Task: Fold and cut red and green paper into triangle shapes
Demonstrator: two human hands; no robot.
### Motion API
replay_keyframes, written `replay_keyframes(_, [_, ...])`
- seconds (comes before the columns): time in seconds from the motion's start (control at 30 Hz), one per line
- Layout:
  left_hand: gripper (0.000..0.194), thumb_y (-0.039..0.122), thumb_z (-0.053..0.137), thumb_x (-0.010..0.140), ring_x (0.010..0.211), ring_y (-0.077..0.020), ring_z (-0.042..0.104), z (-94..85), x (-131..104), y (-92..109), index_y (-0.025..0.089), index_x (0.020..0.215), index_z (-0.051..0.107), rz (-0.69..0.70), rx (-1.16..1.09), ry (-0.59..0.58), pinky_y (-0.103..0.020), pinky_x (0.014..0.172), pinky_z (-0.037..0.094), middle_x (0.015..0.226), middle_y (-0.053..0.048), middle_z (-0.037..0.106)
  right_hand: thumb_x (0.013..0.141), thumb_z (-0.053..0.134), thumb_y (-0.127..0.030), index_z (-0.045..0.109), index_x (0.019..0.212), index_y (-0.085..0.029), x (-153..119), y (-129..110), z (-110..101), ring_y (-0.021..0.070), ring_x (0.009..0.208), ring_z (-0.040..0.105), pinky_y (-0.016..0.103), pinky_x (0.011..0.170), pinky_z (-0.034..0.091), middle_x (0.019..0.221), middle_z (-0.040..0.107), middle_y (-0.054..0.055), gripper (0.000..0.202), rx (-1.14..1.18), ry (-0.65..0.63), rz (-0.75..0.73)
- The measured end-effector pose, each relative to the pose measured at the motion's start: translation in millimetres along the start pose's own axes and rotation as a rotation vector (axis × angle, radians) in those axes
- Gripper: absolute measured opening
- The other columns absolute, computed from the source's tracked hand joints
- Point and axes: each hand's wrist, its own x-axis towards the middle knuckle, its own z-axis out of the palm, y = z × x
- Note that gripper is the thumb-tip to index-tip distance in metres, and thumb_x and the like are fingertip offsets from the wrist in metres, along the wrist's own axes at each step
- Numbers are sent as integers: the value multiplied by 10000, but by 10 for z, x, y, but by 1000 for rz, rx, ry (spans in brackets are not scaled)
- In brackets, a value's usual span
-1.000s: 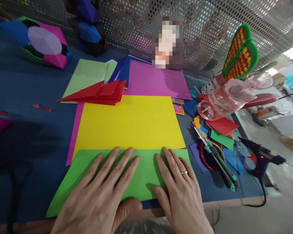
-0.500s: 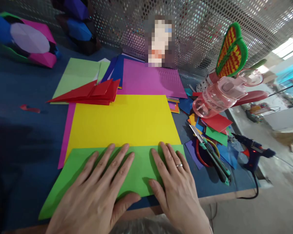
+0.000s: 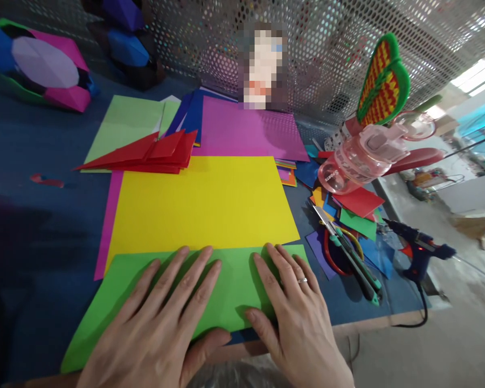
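A green sheet [image 3: 234,285] lies at the table's front edge under both hands. My left hand [image 3: 161,318] rests flat on its left half, fingers spread and pointing away from me. On the right half lies my right hand [image 3: 295,307], also flat with its fingers apart and a ring on one of them. Beyond the green sheet is a yellow sheet [image 3: 202,205], with a magenta sheet [image 3: 108,226] showing along its left side. Folded red paper pieces [image 3: 145,153] sit over the yellow sheet's far left corner.
Behind are pink paper [image 3: 250,129] and light green paper [image 3: 121,126]. To the right stand a pink bottle [image 3: 347,167], a cutter [image 3: 347,256], paper scraps [image 3: 359,207] and a glue gun [image 3: 420,248]. Faceted paper shapes [image 3: 44,62] lie at the far left, before a perforated metal panel [image 3: 210,43].
Both hands have slid slightly toward me with the green sheet. Its far edge now lies a little nearer, and more of the yellow sheet's near part shows.
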Motion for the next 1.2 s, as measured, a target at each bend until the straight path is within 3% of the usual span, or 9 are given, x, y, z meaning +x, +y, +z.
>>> replay_keyframes(0.17, [715,578,430,1085,1422,-415,562,0,-9,-7,95,1610,486,7,-9,11,-562,1257,290,1649,-160,550,1133,414,-583,546,1566,-127,21,41,-30,350,1466,579,566,1106,523,1577,621,180,644,8,-46,-10])
replay_keyframes(0.47, [731,616,395,1088,1418,-410,579,-22,11,-18,118,1616,480,8,16,2,-569,1190,376,1632,-157,571,1142,380,-585,483,1618,-97,51,74,-16,344,1551,498,575,1157,503,1666,529,158,690,-31,-60,-55])
replay_keyframes(0.7, [720,606,395,1092,1418,-430,564,-4,22,-12,85,1568,535,18,5,11,-580,1183,354,1625,-176,573,1154,359,-533,509,1600,-118,60,144,-44,334,1527,514,570,1207,458,1628,579,163,627,36,-84,-68])
replay_keyframes(0.83, [678,556,393,1103,1409,-434,567,-17,38,-21,82,1565,538,34,3,5,-578,1169,353,1623,-175,574,1172,321,-463,558,1544,-134,157,245,-68,321,1367,625,568,1177,479,1448,681,184,551,75,-56,-16])
replay_keyframes(1.0, [698,570,354,1110,1396,-449,564,-57,43,-14,52,1528,566,44,17,4,-590,1152,353,1597,-200,593,1131,457,-537,588,1444,-126,317,404,-131,333,1142,683,521,957,585,1275,688,187,533,22,-116,-23])
replay_keyframes(1.13, [697,554,330,1117,1409,-456,549,-46,39,9,51,1549,541,33,9,7,-607,1153,350,1605,-204,583,1062,634,-545,616,1269,-136,403,476,-158,344,1080,674,507,899,575,1131,714,150,459,-34,-209,-34])
replay_keyframes(1.2, [700,563,330,1116,1413,-456,546,-27,37,20,59,1556,537,22,6,17,-607,1149,356,1606,-200,583,1023,721,-492,617,1223,-140,433,469,-167,347,1092,666,500,897,571,1157,709,147,418,-68,-236,-31])
